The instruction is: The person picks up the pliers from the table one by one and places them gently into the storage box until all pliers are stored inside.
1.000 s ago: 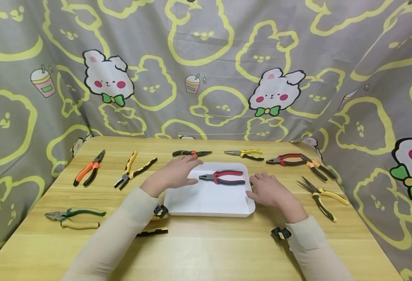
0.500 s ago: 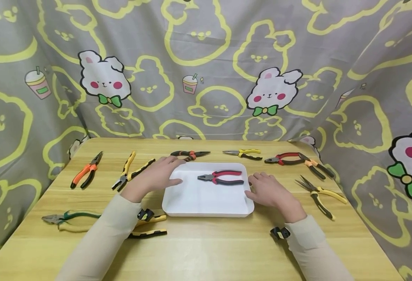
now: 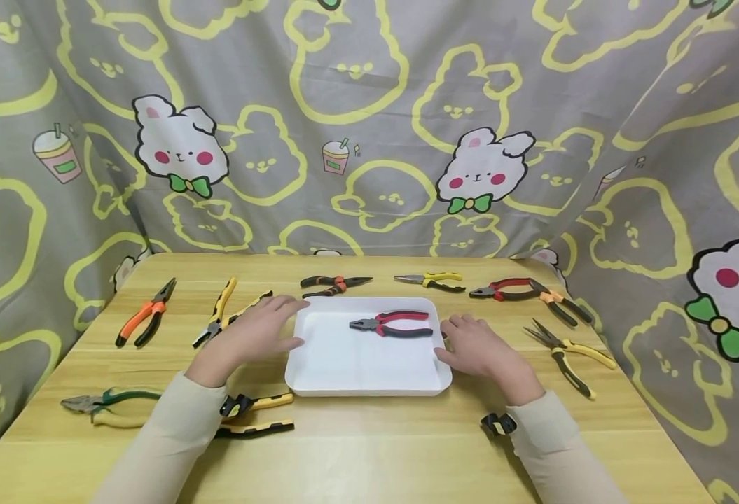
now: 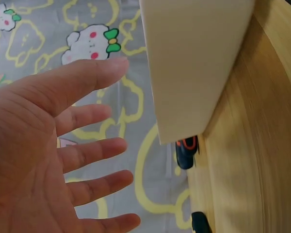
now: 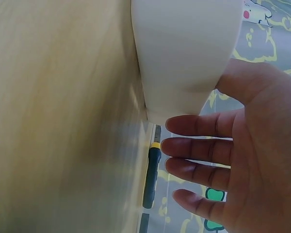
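Observation:
A white rectangular tray (image 3: 369, 383) lies on the wooden table, and combination pliers (image 3: 379, 325) with red and black handles rest inside it, jaws to the left. My left hand (image 3: 249, 338) is just off the tray's left side, fingers spread and holding nothing; its wrist view shows a gap to the tray wall. At the right side, my right hand (image 3: 475, 346) has its thumb over the tray's rim and its fingers extended outside the wall. Yellow-and-black pliers (image 3: 262, 427) lie partly hidden under the left wrist. Behind the left hand are another yellow-and-black pair (image 3: 223, 301).
Orange pliers (image 3: 146, 315) and green-and-cream pliers (image 3: 111, 406) lie at the left. Along the back are black-and-orange pliers (image 3: 339, 283), yellow needle-nose pliers (image 3: 435, 280), red-handled pliers (image 3: 504, 288) and overlapping orange-black pliers (image 3: 558, 304). Yellow-and-black long-nose pliers (image 3: 567, 357) lie right. A patterned curtain (image 3: 382, 140) surrounds the table.
My left hand has drawn back left from above the tray to beside its left edge. The right hand stays at the tray's right side. The head view has shifted slightly.

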The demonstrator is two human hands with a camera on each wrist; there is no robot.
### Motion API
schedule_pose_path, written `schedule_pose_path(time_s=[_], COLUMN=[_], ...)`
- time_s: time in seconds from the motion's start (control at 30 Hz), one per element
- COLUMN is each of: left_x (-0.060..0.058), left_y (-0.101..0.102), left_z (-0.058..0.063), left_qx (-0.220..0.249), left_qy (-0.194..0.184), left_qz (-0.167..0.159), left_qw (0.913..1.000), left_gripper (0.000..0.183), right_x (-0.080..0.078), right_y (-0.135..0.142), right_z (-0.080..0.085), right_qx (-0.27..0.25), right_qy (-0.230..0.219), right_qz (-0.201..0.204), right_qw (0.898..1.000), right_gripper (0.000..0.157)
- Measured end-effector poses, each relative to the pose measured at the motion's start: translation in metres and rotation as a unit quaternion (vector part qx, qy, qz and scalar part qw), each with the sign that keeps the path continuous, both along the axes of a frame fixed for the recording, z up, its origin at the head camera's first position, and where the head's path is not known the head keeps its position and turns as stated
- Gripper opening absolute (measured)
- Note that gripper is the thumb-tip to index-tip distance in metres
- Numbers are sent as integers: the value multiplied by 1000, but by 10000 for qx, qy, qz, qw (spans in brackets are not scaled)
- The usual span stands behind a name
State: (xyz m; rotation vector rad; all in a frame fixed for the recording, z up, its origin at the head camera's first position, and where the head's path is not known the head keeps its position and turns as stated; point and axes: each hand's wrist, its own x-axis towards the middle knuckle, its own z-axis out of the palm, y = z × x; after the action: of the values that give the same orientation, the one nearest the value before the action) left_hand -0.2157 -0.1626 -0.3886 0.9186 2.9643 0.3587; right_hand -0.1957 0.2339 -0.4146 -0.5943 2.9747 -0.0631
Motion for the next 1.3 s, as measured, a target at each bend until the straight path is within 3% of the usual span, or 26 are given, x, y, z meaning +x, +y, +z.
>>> schedule_pose_path(time_s=[0.43,0.77,1.3], left_x=[16,27,59], left_y=[-24,-39,-60], left_z=[-2,-8,-13], left_qx=[-205,-74,-156], left_qy=[194,523,59], left_qz=[167,-79,-129], left_qw=[9995,9986,9998], left_gripper=[67,64,69], right_x=[0,-1,0], right_y=[0,2,2], right_z=[0,1,1], right_qx=[-70,-51,-42], right_qy=[100,132,158], right_qz=[-39,4,122], right_qw=[9999,9999,9998], right_gripper=[46,47,45])
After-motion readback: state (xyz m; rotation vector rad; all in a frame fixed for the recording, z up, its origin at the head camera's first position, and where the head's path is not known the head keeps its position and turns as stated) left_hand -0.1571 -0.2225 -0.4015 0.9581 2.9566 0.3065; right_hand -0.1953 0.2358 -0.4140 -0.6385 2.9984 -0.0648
